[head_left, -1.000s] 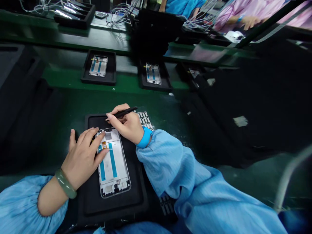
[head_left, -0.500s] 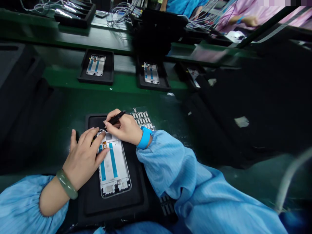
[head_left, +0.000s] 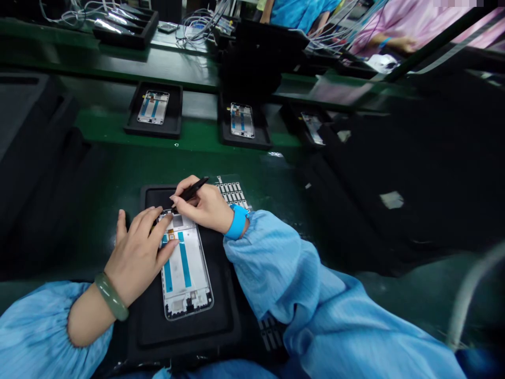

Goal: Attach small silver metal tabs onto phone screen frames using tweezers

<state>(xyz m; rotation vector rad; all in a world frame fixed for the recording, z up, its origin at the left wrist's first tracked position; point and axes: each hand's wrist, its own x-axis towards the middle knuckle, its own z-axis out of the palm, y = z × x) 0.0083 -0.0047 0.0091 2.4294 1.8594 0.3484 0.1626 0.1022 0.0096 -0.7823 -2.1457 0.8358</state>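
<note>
While the left hand lies palm down, fingers spread and gripping nothing, on the left edge of the frame, the right hand arches over its top end, pinching tweezers between thumb and forefinger, tip down. The frame rests in a tray.

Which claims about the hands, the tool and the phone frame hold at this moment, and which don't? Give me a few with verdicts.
1. The right hand grips a black tool. True.
2. The left hand rests on the phone frame. True.
3. The phone frame stands upright on its edge. False: it lies flat in a black tray.
4. The left wrist is bare. False: it wears a green bangle.
</note>
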